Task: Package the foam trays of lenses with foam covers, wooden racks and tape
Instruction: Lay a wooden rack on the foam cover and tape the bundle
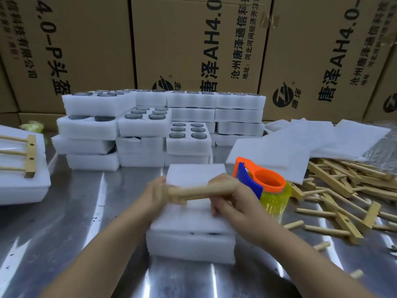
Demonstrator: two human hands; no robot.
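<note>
**Packaging at the rack stage**

Left hand point(158, 191) and right hand point(227, 196) clasp the ends of a blurred pale wooden dowel rack point(193, 193) over a covered white foam tray point(191, 239) on the steel worktop point(75, 222). Taping apparently remains; the orange-and-blue tape dispenser point(264, 186) stands beside, and stacked open lens trays point(137, 123) wait behind.

single head-worn wide-angle cam, looking forward and down from the person's own eye line onto the steel table point(71, 211). it's close in: left hand point(158, 195) and right hand point(229, 201), both gripping a wooden rack point(199, 191), fill lower centre and the forearms run off the bottom edge. top of frame faces the cardboard boxes point(193, 39) behind the stacked foam trays point(141, 127), with straight edges bowed by the lens.
</note>
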